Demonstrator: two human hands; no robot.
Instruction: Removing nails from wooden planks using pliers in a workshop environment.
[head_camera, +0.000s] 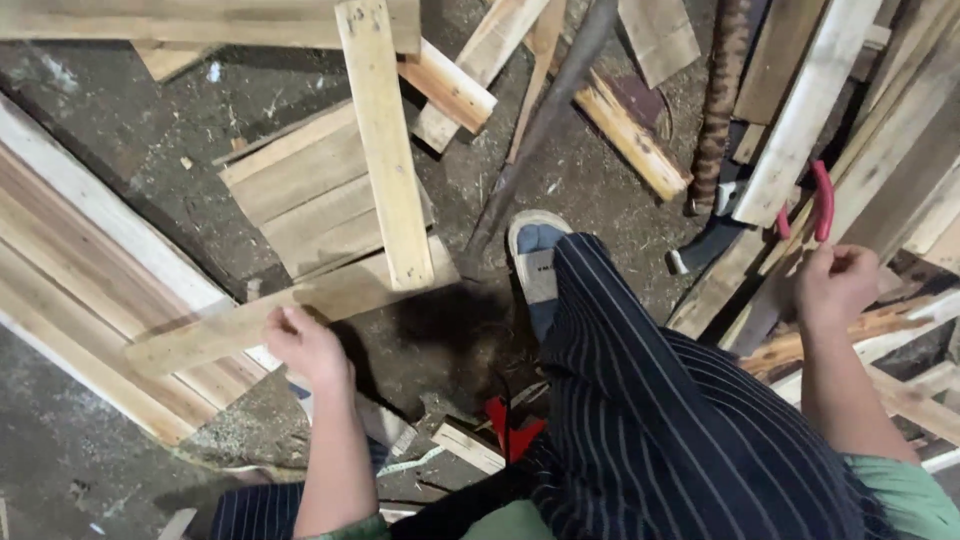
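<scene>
Dirty concrete floor strewn with sawdust and scrap boards fills the view, seen from above over striped trousers and a slippered foot. Left hand is clamped on the near end of a flat wooden plank that lies crosswise under an upright slat. Right hand is closed around a red-handled tool among stacked timber; a firm, low grip on the plank seems wise.

I see bare floor open upper left; crossed planks and wood pile block centre and right
</scene>
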